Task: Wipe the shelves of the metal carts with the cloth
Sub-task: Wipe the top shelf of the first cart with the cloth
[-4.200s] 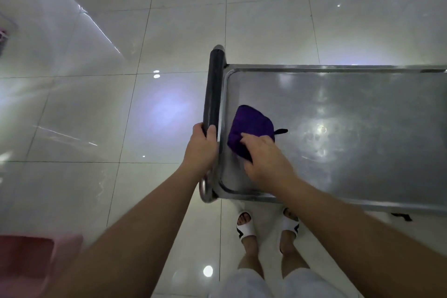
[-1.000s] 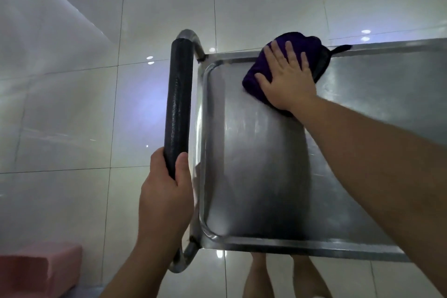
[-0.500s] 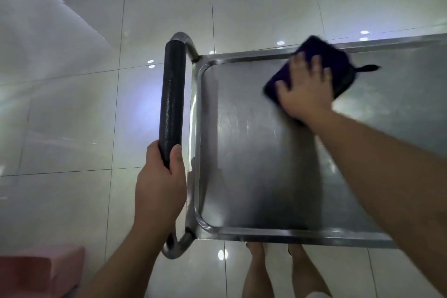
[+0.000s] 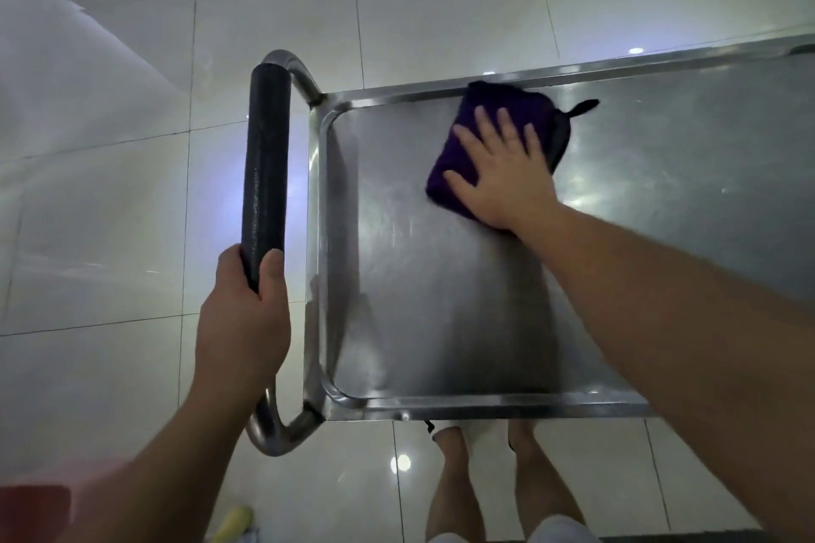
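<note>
Tiled floor [image 4: 110, 190] glossy. Left hand [image 4: 242, 317] clamped on handle [image 4: 264, 163]; right hand [image 4: 502, 172] flat, fingers apart, pressing cloth [image 4: 507, 110] against far rim of shelf [image 4: 441, 322]. Risk: cart rolls if grip slackens; cloth snags on rim.

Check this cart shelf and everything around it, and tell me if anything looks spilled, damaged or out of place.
Nothing stands out. The steel cart shelf shows only streaks and light glare, no spill or dent. The folded purple cloth lies flat under the right hand, near the far rim. The left hand grips the black padded handle.
</note>
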A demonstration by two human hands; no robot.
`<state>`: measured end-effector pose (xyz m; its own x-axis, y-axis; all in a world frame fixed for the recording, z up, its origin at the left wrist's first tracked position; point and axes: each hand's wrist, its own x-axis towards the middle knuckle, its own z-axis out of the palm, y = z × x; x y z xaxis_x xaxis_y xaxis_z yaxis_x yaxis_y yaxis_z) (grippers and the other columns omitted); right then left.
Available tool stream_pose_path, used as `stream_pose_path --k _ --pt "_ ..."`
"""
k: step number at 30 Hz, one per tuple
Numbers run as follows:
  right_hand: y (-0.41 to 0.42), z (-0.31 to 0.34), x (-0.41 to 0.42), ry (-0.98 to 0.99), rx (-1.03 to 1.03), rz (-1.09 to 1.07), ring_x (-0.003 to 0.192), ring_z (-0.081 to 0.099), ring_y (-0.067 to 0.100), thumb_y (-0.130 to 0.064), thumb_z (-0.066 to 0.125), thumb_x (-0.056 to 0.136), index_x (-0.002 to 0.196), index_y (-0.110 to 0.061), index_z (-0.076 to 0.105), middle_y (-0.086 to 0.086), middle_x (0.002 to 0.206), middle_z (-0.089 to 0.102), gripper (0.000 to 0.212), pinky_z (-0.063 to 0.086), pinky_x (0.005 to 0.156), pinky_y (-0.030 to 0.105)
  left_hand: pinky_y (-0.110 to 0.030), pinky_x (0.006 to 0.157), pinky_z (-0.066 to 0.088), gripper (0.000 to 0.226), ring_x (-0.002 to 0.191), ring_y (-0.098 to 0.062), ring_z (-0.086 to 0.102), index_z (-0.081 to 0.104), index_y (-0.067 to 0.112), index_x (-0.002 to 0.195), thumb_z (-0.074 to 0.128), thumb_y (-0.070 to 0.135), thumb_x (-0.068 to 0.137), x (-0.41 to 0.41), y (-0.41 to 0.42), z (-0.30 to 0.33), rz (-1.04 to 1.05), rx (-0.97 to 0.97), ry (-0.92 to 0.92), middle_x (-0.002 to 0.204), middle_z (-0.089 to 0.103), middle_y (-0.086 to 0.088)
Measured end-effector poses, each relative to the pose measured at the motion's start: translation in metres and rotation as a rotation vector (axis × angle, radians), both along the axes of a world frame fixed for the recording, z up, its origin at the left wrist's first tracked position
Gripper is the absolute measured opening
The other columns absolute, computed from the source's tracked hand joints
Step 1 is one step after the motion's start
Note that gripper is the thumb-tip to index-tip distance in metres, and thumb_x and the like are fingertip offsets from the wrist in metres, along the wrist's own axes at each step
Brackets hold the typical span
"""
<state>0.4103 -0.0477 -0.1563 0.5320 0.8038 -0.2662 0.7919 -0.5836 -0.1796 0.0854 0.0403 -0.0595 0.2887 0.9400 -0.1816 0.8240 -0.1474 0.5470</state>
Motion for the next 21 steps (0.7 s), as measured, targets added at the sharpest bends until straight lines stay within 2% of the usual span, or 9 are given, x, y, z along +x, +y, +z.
stream_pose_path --k 4,8,11,17,21 --pt "-0.067 0.001 0.093 -0.022 -0.082 -0.389 0.158 -0.007 0.030 -0.077 0.015 0.091 0.162 -0.035 0.006 0.003 0.172 -0.007 0.083 -0.004 0.123 0.062 -0.028 0.049 0.045 0.027 0.062 -0.016 0.065 0.045 0.039 0.103 0.034 0.064 0.101 0.000 0.002 -0.005 0.009 0.019 0.023 0.078 0.064 0.007" --pt "-0.076 0.002 0.079 -0.001 -0.073 -0.464 0.158 -0.007 0.029 -0.071 0.012 0.090 0.164 -0.029 0.005 0.002 0.173 -0.005 0.085 -0.001 0.125 0.059 -0.029 0.050 0.045 0.024 0.063 -0.016 0.065 0.043 0.040 0.104 0.034 0.062 0.102 -0.002 0.001 -0.006 0.001 0.029 0.035 0.079 0.064 0.007" --pt "-0.055 0.003 0.021 -0.005 -0.066 -0.346 0.158 -0.004 0.031 -0.066 0.019 0.093 0.165 -0.027 0.007 0.003 0.173 -0.002 0.082 0.001 0.125 0.058 -0.030 0.051 0.045 0.025 0.064 -0.017 0.064 0.044 0.038 0.105 0.034 0.060 0.102 -0.001 0.002 -0.004 -0.007 0.029 0.038 0.079 0.064 0.006" --pt "0.007 -0.004 -0.153 0.075 0.053 0.119 0.158 -0.001 0.028 -0.062 0.025 0.094 0.164 -0.027 0.015 -0.001 0.172 0.008 0.079 -0.005 0.123 0.057 -0.032 0.050 0.048 0.024 0.064 -0.018 0.065 0.043 0.036 0.108 0.035 0.058 0.104 0.003 0.002 -0.003 -0.003 0.019 0.051 0.080 0.064 0.004" --pt "0.010 -0.006 -0.186 0.067 0.045 0.332 0.158 -0.007 0.025 -0.062 0.021 0.099 0.164 -0.030 0.011 -0.003 0.172 0.004 0.073 -0.008 0.123 0.057 -0.030 0.051 0.049 0.026 0.066 -0.016 0.066 0.044 0.035 0.112 0.035 0.059 0.105 0.001 0.001 -0.004 -0.014 0.033 0.059 0.082 0.063 0.004"
